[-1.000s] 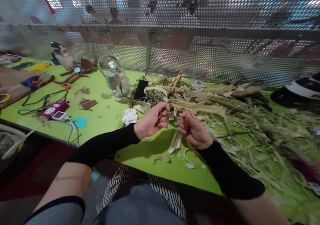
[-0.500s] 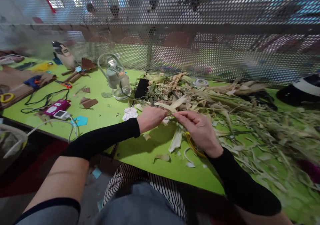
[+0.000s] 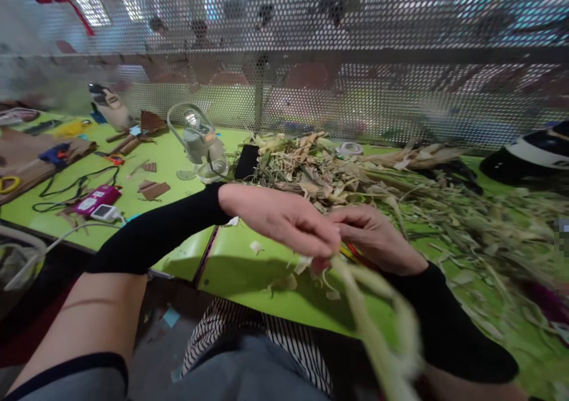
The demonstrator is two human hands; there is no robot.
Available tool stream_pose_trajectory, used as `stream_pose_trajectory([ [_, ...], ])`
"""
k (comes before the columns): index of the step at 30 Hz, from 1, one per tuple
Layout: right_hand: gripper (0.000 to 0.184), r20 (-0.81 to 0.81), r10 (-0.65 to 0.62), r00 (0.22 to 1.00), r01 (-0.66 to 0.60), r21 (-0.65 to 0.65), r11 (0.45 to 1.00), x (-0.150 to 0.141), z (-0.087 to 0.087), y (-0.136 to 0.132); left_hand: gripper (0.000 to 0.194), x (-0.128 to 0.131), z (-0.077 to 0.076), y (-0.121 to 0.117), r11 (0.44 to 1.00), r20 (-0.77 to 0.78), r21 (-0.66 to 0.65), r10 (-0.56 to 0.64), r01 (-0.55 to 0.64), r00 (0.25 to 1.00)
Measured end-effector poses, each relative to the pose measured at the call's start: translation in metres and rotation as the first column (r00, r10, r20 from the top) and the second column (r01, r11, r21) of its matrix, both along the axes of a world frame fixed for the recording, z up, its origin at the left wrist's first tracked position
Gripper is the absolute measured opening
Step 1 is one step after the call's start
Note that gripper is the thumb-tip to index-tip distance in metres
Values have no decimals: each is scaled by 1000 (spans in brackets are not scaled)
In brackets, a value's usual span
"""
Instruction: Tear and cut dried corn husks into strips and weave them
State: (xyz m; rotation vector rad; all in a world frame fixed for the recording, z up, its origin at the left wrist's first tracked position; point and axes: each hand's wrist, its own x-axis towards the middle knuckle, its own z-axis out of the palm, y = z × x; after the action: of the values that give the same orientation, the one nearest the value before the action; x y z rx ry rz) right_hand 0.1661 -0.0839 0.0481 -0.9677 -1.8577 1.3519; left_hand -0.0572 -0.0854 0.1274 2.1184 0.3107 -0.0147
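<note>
My left hand (image 3: 284,220) reaches across in front of me, its fingers closed on a pale corn husk strip (image 3: 367,324). The strip hangs down past the table's front edge and is blurred at its loose end. My right hand (image 3: 380,238) is up against the left fingertips, pinching at the same spot; its fingertips are partly hidden. Beneath the right hand shows a bit of something yellow and red (image 3: 351,251), mostly covered. A heap of dry corn husks (image 3: 311,166) lies just behind both hands.
More husk shreds (image 3: 484,241) spread over the right side. A clear bottle with a handle (image 3: 204,146) and a black phone (image 3: 247,162) stand behind the left hand. Leftward are a magenta device (image 3: 98,200) with a cable and cardboard pieces (image 3: 154,190). A perforated metal screen (image 3: 302,86) borders the back.
Both hands have shifted right and toward me, the left now overlapping the right. The husk strip has swung from lying across between the hands to hanging down at the front.
</note>
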Motion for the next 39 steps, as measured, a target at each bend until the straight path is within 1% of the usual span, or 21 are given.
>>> stream_pose_trajectory([
  [1,39,-41,-25,999,24,-23,999,-2,-3,1,25,2,-8,6,975,103,-188,143,-122,984],
  [2,38,-86,-96,992,97,-1,995,-5,-8,3,29,5,-19,11,892,216,-366,358,-264,908],
  [3,35,-124,-186,975,192,39,981,-8,-13,5,31,8,-32,16,766,291,-524,572,-372,767],
  [4,31,-139,-263,955,279,107,954,-11,-18,7,28,13,-46,20,644,270,-627,707,-437,654],
  [5,26,-144,-330,933,354,196,914,-14,-22,9,25,18,-59,24,525,221,-687,810,-502,544],
  [6,22,-144,-379,914,405,277,871,-16,-26,11,22,22,-72,26,430,178,-707,876,-562,447],
  [7,20,-137,-411,901,432,348,832,-17,-28,13,21,26,-83,26,385,160,-696,906,-606,392],
  [8,18,-124,-430,894,442,397,804,-17,-30,14,22,30,-92,26,363,141,-673,919,-645,369],
  [9,18,-106,-440,892,441,420,793,-17,-31,15,23,33,-99,25,352,125,-643,924,-680,360],
  [10,17,-90,-447,890,441,423,792,-16,-32,16,24,35,-104,23,368,113,-613,917,-700,383],
  [12,16,-73,-448,891,441,373,816,-15,-33,17,19,37,-110,19,360,77,-585,917,-727,392],
  [16,18,-142,-420,896,439,147,886,-17,-37,20,3,37,-115,15,294,60,-636,941,-713,334],
  [18,21,-183,-410,893,424,43,904,-18,-40,21,6,35,-118,15,273,56,-676,945,-684,322],
  [20,24,-216,-397,892,401,-25,916,-20,-42,21,11,34,-122,15,271,49,-703,941,-657,336],
  [22,26,-252,-377,891,372,-69,926,-21,-44,21,14,32,-125,15,321,75,-699,922,-639,380],
  [26,27,-337,-360,870,333,-138,933,-21,-46,21,9,28,-130,16,499,191,-575,852,-648,487],
  [29,27,-359,-357,862,324,-150,934,-21,-47,21,14,24,-132,17,576,278,-448,817,-684,506],
  [31,27,-339,-346,875,317,-138,938,-21,-47,20,17,22,-133,17,598,329,-362,800,-715,502],
  [33,27,-305,-330,893,310,-115,944,-21,-46,18,17,21,-132,16,597,354,-274,791,-754,498],
  [36,27,-293,-303,907,294,-73,953,-22,-45,15,15,20,-131,14,565,372,-144,792,-813,484],
  [39,27,-303,-280,911,270,-76,960,-23,-44,14,15,20,-129,15,535,375,-124,805,-836,459],
])
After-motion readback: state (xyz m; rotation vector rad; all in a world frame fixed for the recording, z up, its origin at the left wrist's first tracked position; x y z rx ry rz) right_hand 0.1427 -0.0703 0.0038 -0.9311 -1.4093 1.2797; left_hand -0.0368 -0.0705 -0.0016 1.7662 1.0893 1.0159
